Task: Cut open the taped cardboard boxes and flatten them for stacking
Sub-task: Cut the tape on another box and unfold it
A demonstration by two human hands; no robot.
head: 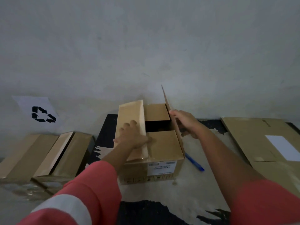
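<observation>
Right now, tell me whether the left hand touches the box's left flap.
Touching. Head view shows the left hand pressed flat on the left flap.

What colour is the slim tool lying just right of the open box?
The tool is blue, best seen in the head view.

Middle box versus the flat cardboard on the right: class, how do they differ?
The middle box stands unflattened, flaps parted; the flat cardboard lies collapsed. The left hand and right hand are on the middle box; nothing touches the flat cardboard. Both are brown, white-labelled.
</observation>
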